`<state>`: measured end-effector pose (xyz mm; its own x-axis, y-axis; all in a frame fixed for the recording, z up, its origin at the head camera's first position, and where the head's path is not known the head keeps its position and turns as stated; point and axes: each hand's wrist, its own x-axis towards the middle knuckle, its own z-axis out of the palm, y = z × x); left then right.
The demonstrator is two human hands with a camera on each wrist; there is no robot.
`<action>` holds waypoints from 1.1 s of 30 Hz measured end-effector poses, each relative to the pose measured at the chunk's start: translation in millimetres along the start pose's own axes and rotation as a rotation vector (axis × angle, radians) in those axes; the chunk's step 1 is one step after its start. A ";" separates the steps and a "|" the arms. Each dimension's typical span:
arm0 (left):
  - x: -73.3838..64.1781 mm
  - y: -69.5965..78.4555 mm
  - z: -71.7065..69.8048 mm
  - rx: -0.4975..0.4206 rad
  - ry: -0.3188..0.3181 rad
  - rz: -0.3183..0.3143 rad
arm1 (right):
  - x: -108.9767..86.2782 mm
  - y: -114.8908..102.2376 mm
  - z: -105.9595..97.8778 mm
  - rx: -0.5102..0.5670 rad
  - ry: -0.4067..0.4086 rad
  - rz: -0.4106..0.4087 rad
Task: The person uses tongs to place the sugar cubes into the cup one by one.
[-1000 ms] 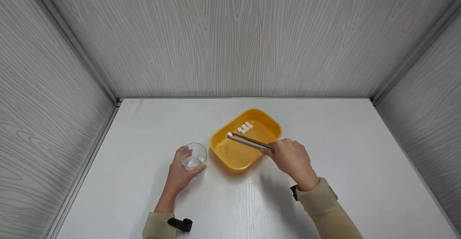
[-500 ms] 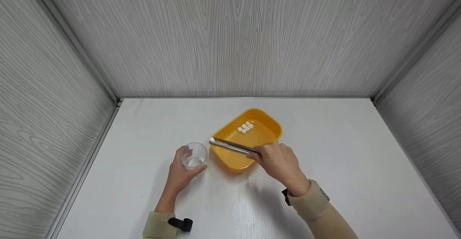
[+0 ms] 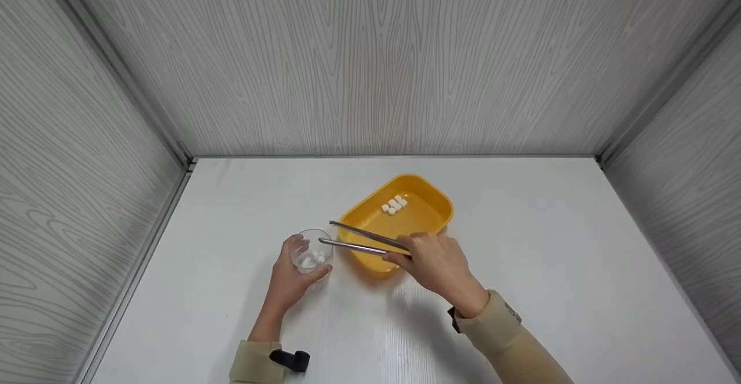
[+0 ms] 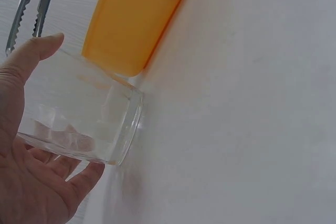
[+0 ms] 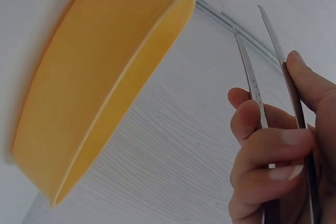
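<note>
Left hand (image 3: 290,278) grips a clear glass (image 3: 308,258) beside a yellow tray (image 3: 428,215) of white cubes (image 3: 397,205). Right hand (image 3: 438,265) holds metal tongs (image 3: 354,247), tips parted near the glass.

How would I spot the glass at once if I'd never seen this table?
On the white table, find the yellow tray. Left of it in the head view, the left hand grips the glass. It is see-through, with white pieces inside, unlike the opaque tray and the metal tongs.

Both hands (image 3: 291,278) (image 3: 435,261) are curled (the right more tightly).
</note>
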<state>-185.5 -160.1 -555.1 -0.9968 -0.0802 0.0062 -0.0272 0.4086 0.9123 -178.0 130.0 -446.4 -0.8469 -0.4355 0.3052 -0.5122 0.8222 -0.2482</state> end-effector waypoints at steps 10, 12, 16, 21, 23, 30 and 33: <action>-0.3 0.9 -1.0 0.008 0.002 0.013 | -4.2 23.5 -6.4 -0.032 0.007 0.114; -0.5 1.1 -1.2 0.004 0.003 0.015 | -5.2 28.8 -7.3 -0.039 0.013 0.130; -0.7 1.1 -1.6 0.002 0.003 0.019 | -7.4 39.4 -8.3 -0.072 0.026 0.156; -1.3 0.6 -2.0 -0.002 0.005 0.017 | -9.0 52.4 -5.6 -0.110 0.031 0.183; -1.4 0.6 -1.9 -0.002 0.004 0.008 | -9.1 56.6 -4.2 -0.121 0.026 0.191; -0.9 0.4 -1.5 0.004 0.008 0.004 | -7.1 66.7 -0.5 -0.141 -0.017 0.230; -0.8 0.7 -1.4 0.008 0.009 0.013 | -5.9 71.0 0.8 -0.145 -0.042 0.255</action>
<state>-184.6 -161.0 -553.8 -0.9963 -0.0827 0.0212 -0.0153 0.4172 0.9087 -209.6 190.7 -466.6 -0.9524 -0.2204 0.2104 -0.2589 0.9496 -0.1769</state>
